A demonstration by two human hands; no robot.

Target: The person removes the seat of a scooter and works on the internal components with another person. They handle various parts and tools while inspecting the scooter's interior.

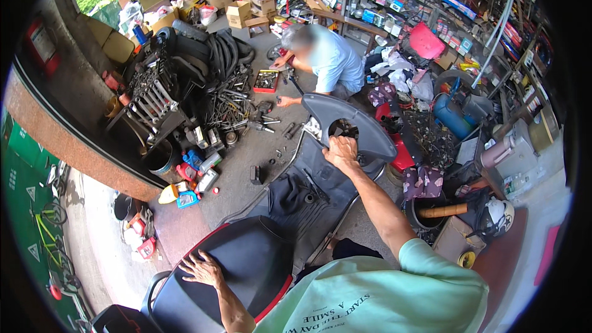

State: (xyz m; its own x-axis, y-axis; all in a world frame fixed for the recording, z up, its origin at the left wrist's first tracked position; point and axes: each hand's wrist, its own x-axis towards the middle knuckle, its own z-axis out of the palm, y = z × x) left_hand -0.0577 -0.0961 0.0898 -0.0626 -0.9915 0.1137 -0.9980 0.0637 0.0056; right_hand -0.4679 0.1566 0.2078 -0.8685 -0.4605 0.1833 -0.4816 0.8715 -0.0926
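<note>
Red edge (275, 299), black seat (246, 256), floor (182, 225) alongside

Seat (243, 259), under the left hand (205, 269): black, red edging.
Front panel (336, 111), beside the right hand (341, 151): dark grey.
Wearer's shirt (394, 293), below the right hand: mint green, dark lettering.
Flowered cloth (423, 180), right of the right hand: dark plum, pale pink motifs.
Tank (453, 112), farther right: blue.
Bottle (187, 199), beyond the left hand: bright blue.

Txt (354, 301) on grn shirt (410, 283); signs (31, 195) on wall (18, 216).
</note>
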